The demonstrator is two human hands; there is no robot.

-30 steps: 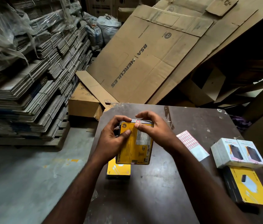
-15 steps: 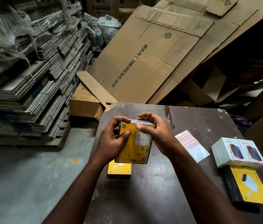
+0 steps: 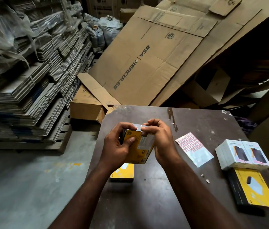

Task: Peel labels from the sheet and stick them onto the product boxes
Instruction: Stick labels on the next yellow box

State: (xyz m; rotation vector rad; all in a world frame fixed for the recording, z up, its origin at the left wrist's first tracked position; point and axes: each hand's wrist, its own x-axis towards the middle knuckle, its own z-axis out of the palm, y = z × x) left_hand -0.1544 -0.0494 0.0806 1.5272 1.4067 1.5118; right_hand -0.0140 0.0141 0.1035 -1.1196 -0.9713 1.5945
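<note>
Your left hand (image 3: 118, 146) and right hand (image 3: 161, 141) both grip the yellow box (image 3: 144, 149), fingers curled over its top edge. The label sheet (image 3: 194, 150) lies on the table (image 3: 147, 204) at three o'clock, with the white boxes (image 3: 241, 154) beyond it.

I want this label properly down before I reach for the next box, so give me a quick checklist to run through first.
1. Left hand grip on the yellow cardboard box: ok, fingers and thumb curl round its side.
2. Right hand on the box's top edge: ok, fingertips press there.
3. Label stuck flat: cannot tell, the fingers hide it.
4. Pink-and-white label sheet at hand: ok, it lies flat on the dark table, right of the hands.
5. More boxes ready: ok, two white boxes and a flat yellow box lie at the right.
</note>
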